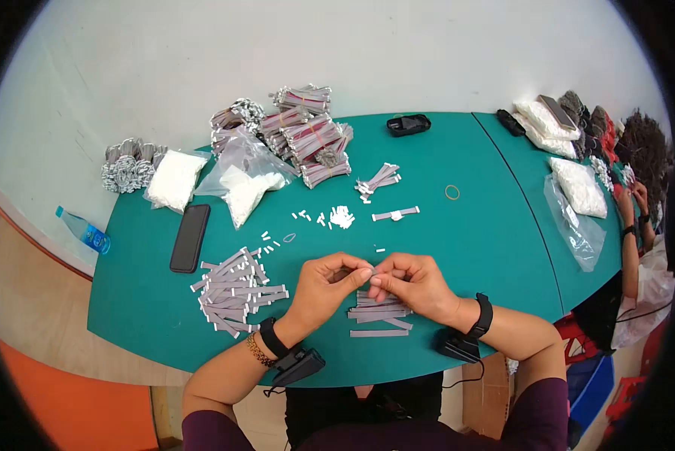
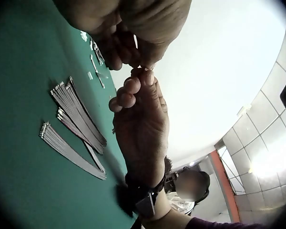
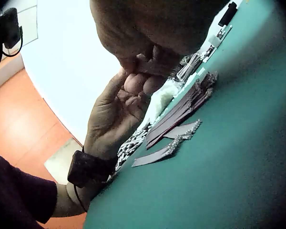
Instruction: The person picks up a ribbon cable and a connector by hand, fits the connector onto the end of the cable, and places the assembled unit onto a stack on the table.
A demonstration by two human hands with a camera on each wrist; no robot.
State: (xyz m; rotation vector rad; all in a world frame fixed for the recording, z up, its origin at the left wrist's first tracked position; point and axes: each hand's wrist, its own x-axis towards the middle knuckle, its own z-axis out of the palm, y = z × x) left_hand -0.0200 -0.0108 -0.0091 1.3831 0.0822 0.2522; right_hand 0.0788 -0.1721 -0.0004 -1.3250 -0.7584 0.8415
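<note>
Over the front of the table, my left hand [image 1: 326,289] and right hand [image 1: 420,287] meet at the fingertips. Thumbs and index fingers of both pinch a small piece of grey ribbon cable [image 1: 373,271], mostly hidden by the fingers; I cannot tell which part each hand grips. Below the hands lies a row of flat grey ribbon cables [image 1: 379,312], with small metal terminals at their ends in the wrist views. To the left is a loose pile of ribbon cables [image 1: 236,293] with white connectors on their ends.
Loose white connectors [image 1: 342,217] lie mid-table near a few cables [image 1: 380,180]. A phone [image 1: 190,238], a bag of white pieces [image 1: 247,188] and bundled cables [image 1: 315,143] stand at left and back. A rubber band [image 1: 452,193] lies right. Another person's hands [image 1: 632,197] work far right.
</note>
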